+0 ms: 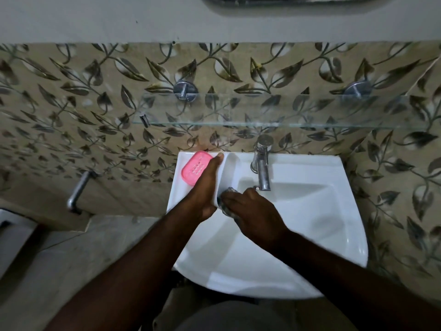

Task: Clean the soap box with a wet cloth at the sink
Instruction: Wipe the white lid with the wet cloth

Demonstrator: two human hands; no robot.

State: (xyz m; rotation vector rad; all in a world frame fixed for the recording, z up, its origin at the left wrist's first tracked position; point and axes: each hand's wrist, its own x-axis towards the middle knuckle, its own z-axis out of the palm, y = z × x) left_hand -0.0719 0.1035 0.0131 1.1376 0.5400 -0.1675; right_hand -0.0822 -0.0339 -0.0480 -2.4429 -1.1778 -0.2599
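A pink slotted soap box part lies on the back left corner of the white sink. My left hand holds a white soap box part on edge over the sink's left side, fingers stretched along its left face; the thumb is hidden. My right hand grips a grey wet cloth and presses it against the lower end of the white part, just left of the tap spout.
A chrome tap stands at the back middle of the sink. A glass shelf on two chrome brackets juts out above it. A chrome pipe sticks out of the tiled wall at the left.
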